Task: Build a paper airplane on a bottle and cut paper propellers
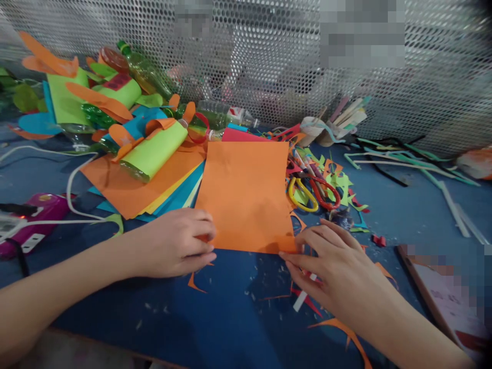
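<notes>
An orange sheet of paper (248,192) lies upright before me, its near edge toward my body. At its lower left corner, my left hand (184,243) has its fingers curled in and closed on the edge. My right hand (326,261) pinches the lower right corner between thumb and fingers. Just past the sheet's right edge are scissors (302,196) with yellow and red handles. To its left, a stack of coloured paper (172,189) fans out beneath a bottle wrapped in green paper (156,151).
Several paper-decorated bottles (115,95) crowd the back left. A purple power strip (42,220) with white cables sits at left. Paper scraps (340,187) litter the right side, near a phone (442,297). Cups of sticks (326,130) stand against a perforated metal panel (265,56).
</notes>
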Motion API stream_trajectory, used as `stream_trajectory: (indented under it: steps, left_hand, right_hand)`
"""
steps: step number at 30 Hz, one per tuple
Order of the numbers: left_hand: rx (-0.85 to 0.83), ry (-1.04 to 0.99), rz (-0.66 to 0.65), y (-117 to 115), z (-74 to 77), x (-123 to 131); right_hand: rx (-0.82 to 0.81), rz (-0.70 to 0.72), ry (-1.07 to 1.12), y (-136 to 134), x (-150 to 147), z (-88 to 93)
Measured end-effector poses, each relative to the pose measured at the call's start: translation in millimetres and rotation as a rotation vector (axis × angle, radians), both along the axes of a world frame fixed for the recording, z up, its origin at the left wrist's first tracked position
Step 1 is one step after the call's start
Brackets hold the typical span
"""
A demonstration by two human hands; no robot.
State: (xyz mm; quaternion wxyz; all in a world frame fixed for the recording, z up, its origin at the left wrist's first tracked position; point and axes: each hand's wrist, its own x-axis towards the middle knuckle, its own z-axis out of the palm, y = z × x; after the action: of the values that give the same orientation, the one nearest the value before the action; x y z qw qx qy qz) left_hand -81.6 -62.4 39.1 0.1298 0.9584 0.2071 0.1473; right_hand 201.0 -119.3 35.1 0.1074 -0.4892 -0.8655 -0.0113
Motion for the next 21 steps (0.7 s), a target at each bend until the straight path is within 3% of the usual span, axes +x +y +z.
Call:
stream_trajectory:
  steps: [3,11,21]
  left_hand:
    - [-0.088,0.13,-0.015,6,5.3,-7]
    - [-0.292,0.242,0.011,23,11.0,-26]
    - [-0.31,0.221,0.042,23,10.1,-25]
  right_hand:
    - [-0.014,0.008,-0.017,1,4,2.7]
    - [-0.048,0.046,-0.049,3,15,2.1]
    - [-0.133,0.056,-0.091,4,25,2.3]
